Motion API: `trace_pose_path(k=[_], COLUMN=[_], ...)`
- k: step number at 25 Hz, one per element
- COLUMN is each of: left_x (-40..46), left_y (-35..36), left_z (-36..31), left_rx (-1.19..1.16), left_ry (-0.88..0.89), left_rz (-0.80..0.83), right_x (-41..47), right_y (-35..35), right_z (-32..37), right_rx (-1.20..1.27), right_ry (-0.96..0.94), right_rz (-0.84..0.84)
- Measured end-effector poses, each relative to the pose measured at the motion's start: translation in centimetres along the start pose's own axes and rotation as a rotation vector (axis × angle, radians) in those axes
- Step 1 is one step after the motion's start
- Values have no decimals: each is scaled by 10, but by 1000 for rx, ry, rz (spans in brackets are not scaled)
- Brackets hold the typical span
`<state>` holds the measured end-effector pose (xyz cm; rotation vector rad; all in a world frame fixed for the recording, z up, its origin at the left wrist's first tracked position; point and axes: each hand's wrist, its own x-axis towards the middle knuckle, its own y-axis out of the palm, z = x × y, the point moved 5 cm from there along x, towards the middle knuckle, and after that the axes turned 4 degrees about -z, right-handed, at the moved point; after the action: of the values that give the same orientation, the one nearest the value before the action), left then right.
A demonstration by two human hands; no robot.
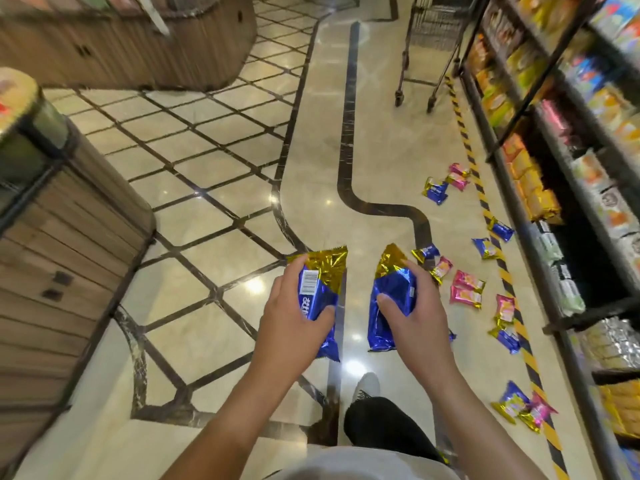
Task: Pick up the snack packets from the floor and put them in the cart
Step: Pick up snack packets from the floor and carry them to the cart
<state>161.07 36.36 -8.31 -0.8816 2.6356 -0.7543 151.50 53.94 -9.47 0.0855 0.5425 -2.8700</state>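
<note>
Left hand (294,308) clenched round one blue-and-gold snack packet (320,294), right hand (414,308) round another (391,306), likely for carrying. Cart (431,39) at one o'clock; remaining packets (465,291) on floor, three o'clock.

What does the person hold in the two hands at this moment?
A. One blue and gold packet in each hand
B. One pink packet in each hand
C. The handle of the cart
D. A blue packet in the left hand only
A: the left hand grips one blue and gold packet, and the right hand grips another blue and gold packet.
</note>
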Motion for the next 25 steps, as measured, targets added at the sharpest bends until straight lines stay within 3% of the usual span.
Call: trace_pose_path(k=[9,18,25], left_x=[127,278,437], left_y=[56,87,106], left_z=[-49,-53,-73], left_rx=[-21,-65,-136], left_ry=[-45,-37,44], left_rz=[-19,-45,95], right_x=[175,308,434], right_y=[-27,1,36], right_z=[19,30,60], right_rx=[-76,-88,-246], right_ry=[-42,-3,-21], right_rz=[25,-8,-54])
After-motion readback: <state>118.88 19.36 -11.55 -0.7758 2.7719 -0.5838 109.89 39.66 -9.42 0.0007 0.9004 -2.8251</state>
